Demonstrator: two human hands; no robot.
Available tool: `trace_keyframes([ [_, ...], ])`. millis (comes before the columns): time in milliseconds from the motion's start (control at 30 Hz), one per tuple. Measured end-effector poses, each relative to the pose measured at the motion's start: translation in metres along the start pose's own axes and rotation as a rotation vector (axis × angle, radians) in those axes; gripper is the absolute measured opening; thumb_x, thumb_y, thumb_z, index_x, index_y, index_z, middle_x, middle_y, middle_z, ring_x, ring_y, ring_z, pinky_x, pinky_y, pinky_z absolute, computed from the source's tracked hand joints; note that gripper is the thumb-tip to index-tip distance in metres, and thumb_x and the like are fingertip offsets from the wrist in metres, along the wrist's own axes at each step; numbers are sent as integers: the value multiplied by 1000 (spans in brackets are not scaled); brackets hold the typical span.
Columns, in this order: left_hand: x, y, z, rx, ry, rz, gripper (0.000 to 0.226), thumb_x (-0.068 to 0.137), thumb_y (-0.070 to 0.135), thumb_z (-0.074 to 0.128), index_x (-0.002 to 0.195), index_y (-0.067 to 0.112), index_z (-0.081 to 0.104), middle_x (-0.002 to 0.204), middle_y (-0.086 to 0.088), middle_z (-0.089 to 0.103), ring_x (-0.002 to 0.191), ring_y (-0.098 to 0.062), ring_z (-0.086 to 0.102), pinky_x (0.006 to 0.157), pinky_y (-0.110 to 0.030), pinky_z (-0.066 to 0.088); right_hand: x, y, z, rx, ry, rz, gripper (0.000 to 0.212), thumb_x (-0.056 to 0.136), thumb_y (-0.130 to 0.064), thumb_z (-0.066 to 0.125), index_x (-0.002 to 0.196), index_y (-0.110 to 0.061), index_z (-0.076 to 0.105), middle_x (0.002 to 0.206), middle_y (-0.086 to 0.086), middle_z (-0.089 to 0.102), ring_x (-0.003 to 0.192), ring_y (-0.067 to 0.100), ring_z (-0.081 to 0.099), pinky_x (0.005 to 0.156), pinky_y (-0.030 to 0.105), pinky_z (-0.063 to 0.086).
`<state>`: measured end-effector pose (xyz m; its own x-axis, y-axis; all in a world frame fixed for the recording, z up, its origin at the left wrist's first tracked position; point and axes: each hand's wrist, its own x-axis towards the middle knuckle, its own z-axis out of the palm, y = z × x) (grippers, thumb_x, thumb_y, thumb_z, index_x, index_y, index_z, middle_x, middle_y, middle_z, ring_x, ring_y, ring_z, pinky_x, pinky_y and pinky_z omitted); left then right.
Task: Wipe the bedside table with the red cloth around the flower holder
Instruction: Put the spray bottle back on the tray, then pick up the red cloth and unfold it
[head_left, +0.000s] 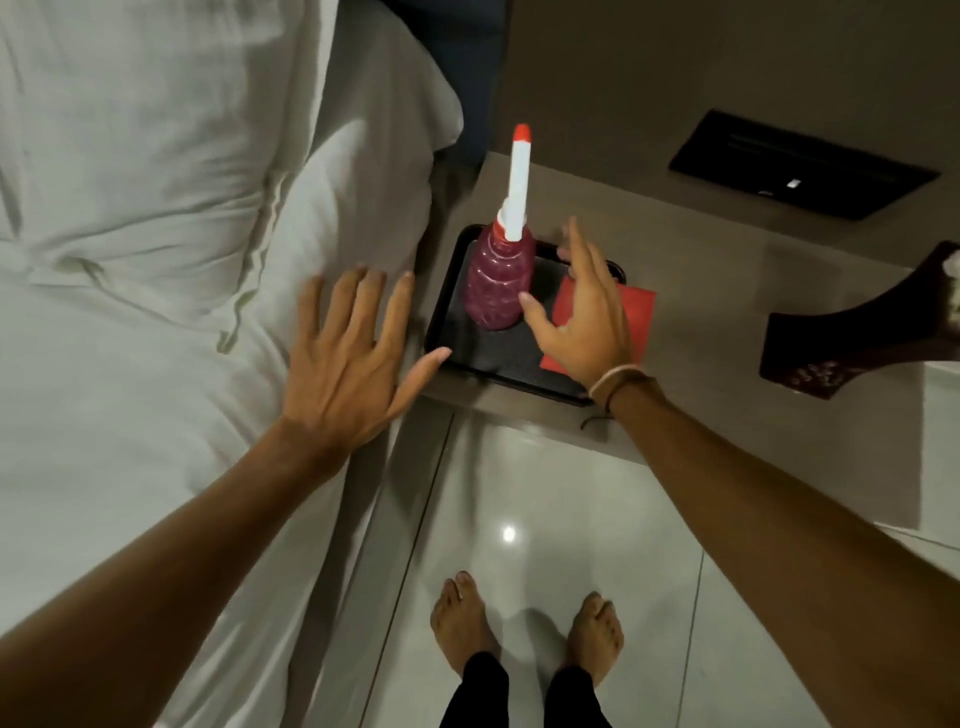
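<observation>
A folded red cloth (636, 312) lies on the right part of a black tray (441, 306), its edge hanging onto the beige bedside table (701, 332). My right hand (582, 317) hovers over the cloth with fingers spread, holding nothing. A purple spray bottle (498, 280) with a white and red nozzle stands upright on the tray, just left of that hand. My left hand (348, 353) is open above the bed's edge, its thumb near the tray's left rim. A dark carved holder (852, 343) stands at the table's right end, partly cut off.
A white bed with pillows (156, 234) fills the left. A black panel (800, 166) is set in the wall behind the table. Glossy floor tiles (545, 519) and my bare feet lie below the table's front edge.
</observation>
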<state>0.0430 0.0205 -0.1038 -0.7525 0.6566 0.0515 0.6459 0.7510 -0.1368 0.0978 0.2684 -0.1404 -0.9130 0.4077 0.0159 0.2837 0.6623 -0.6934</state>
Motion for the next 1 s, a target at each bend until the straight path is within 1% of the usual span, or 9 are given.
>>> trace_keyframes([
  [133, 10, 57, 18, -331, -228, 116, 61, 103, 49, 29, 131, 6, 61, 116, -19, 63, 98, -41, 65, 83, -47, 55, -34, 37, -17, 39, 283, 189, 65, 76, -6, 63, 139, -2, 48, 135, 19, 54, 123, 34, 56, 105, 45, 48],
  [233, 28, 103, 36, -670, -423, 83, 64, 100, 43, 26, 147, 8, 50, 131, -19, 55, 113, -41, 62, 97, -52, 54, -34, 72, -23, 131, 357, 577, 69, 79, -10, 73, 140, 5, 44, 135, 21, 52, 127, 37, 52, 106, 36, 39],
  [367, 66, 154, 49, -910, -484, -142, 54, 107, 15, 43, 160, 14, 34, 148, -23, 46, 133, -40, 51, 116, -43, 37, -16, 105, -29, 537, 239, 921, 58, 73, -26, 88, 117, 1, 61, 108, 8, 63, 97, 25, 65, 87, 34, 55],
  [467, 90, 173, 55, -962, -479, -301, 53, 106, 10, 42, 158, 10, 34, 145, -27, 52, 133, -42, 52, 112, -42, 40, -6, 124, -23, 766, 136, 948, 63, 62, -32, 91, 111, 0, 71, 112, 17, 76, 98, 28, 74, 82, 39, 64],
  [567, 107, 184, 53, -1006, -482, -472, 42, 107, 13, 41, 148, 3, 44, 139, -26, 58, 129, -40, 56, 106, -41, 44, -6, 121, -28, 898, 18, 940, 30, 81, -8, 81, 107, 4, 71, 118, 24, 72, 91, 27, 70, 61, 29, 63],
  [633, 116, 191, 51, -1097, -490, -610, 38, 107, 17, 46, 141, 2, 53, 138, -22, 62, 128, -37, 59, 107, -41, 46, -6, 122, -31, 898, -16, 928, 19, 82, -3, 80, 98, 1, 72, 116, 26, 72, 89, 29, 70, 74, 39, 63],
  [733, 120, 193, 53, -1301, -507, -764, 38, 102, 20, 60, 134, 0, 61, 134, -16, 66, 122, -31, 63, 109, -43, 50, -12, 122, -32, 883, -21, 888, 35, 79, -6, 82, 112, 3, 72, 115, 24, 74, 98, 30, 71, 94, 49, 59],
  [900, 98, 207, 37, -1520, -555, -670, 36, 93, 7, 72, 127, -2, 64, 130, -25, 69, 111, -36, 69, 100, -54, 57, -49, 137, -45, 1141, 49, 859, 58, 67, -28, 89, 118, -5, 73, 114, 15, 77, 103, 30, 74, 95, 46, 59],
  [1000, 85, 229, 30, -1506, -597, -452, 39, 86, 5, 79, 122, 3, 65, 113, -17, 74, 97, -22, 73, 83, -39, 64, -83, 146, -52, 1317, -34, 892, 71, 70, -41, 90, 131, -14, 66, 130, 16, 70, 119, 35, 68, 105, 52, 52],
])
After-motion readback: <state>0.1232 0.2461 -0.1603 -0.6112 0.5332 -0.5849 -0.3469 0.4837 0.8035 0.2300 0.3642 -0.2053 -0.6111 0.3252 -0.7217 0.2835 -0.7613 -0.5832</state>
